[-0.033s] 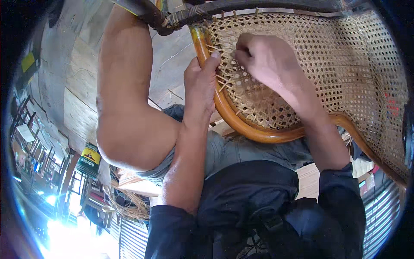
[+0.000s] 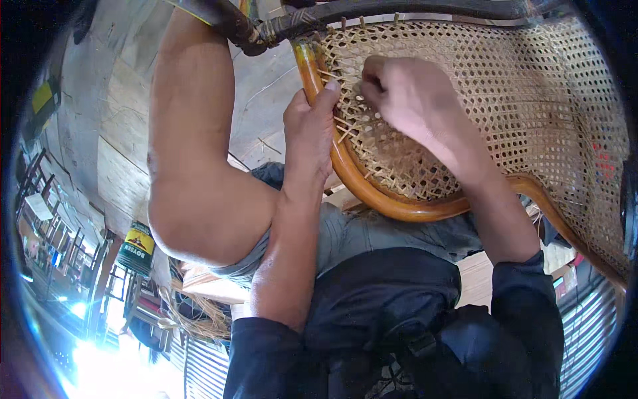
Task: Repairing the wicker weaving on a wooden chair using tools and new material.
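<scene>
A woven cane panel (image 2: pixel 531 93) with an open lattice of small holes fills a curved, varnished wooden frame (image 2: pixel 392 207), seemingly part of a chair. Along the frame's left inner side, cane ends and small pegs stick up from the weave. My left hand (image 2: pixel 309 130) grips that left side, thumb on top, its other fingers mostly hidden underneath. Over the panel near the same edge is my right hand (image 2: pixel 415 100), slightly blurred, its fingers curled together. Whatever those fingers pinch, perhaps a cane strand, cannot be made out.
A dark bar (image 2: pixel 372 9) bound with wrapping runs along the panel's far edge. My bare leg (image 2: pixel 193 133) is bent to the left of the frame. A green and yellow can (image 2: pixel 136 249) stands beside my knee, near a bundle of loose cane strands (image 2: pixel 206 318). Wooden boards (image 2: pixel 119 159) cover the floor.
My right hand has shifted very slightly over the weave, its fingers still curled. The left hand and the frame stay in place.
</scene>
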Demonstrator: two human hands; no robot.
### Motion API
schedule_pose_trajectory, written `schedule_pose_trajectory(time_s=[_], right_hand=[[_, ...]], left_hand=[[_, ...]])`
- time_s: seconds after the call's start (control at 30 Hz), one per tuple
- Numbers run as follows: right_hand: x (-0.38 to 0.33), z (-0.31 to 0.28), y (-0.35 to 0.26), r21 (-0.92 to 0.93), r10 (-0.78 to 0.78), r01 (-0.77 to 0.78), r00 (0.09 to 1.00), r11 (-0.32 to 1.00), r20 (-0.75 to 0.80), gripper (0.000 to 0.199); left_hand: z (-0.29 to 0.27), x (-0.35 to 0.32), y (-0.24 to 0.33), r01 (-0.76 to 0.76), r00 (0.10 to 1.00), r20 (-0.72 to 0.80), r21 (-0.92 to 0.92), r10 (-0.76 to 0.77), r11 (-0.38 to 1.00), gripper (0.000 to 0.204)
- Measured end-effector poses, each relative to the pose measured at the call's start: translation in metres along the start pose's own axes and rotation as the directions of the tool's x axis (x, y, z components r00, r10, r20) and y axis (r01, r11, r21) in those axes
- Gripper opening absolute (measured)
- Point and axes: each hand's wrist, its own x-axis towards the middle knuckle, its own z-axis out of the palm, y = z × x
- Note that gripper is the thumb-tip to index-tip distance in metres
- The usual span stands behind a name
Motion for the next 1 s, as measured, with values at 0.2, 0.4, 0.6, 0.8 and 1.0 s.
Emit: schedule_pose_trajectory(time_s=[0.2,0.4,0.6,0.8,1.0], right_hand=[[0.0,0.003,-0.009,-0.138,-0.049,0.059,0.996,0.989,0.079,0.022],[0.004,0.003,-0.026,-0.233,0.012,0.031,0.984,0.972,0.18,0.017],[-0.007,0.019,-0.019,-0.241,-0.161,0.156,0.987,0.958,-0.001,0.016],[-0.008,0.001,0.02,0.42,0.047,-0.006,0.995,0.908,-0.087,0.018],[-0.012,0.0,0.035,0.746,0.131,0.019,0.981,0.665,-0.142,0.018]], left_hand=[[0.001,-0.001,-0.003,-0.029,0.999,-0.029,0.028,0.03,0.999,0.018],[-0.004,0.002,-0.006,-0.093,0.995,-0.017,0.143,0.097,0.985,0.02],[-0.002,0.002,-0.004,-0.149,0.987,-0.028,0.236,0.16,0.96,0.02],[0.003,-0.007,-0.003,-0.096,0.995,0.012,0.06,0.096,0.994,0.02],[0.003,-0.011,0.008,0.058,0.997,0.056,0.033,-0.059,0.998,0.021]])
